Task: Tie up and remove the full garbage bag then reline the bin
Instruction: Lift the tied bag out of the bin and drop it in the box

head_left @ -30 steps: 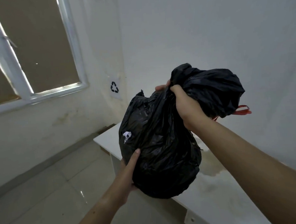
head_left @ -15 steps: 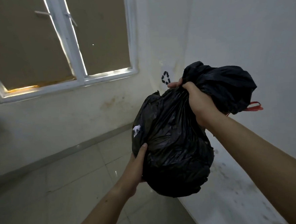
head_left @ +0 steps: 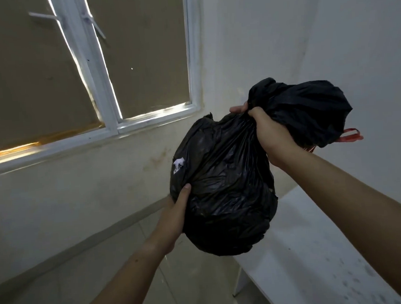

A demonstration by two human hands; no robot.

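Now: garbage bag held aloft

Our right hand clenches its twisted neck, in the air at centre. Our left hand props its 8 o'clock side; grasping or flat, we cannot tell. Probably soft, thin, heavy: we should grip the neck and support underneath.

Red drawstring mostly behind garbage bag
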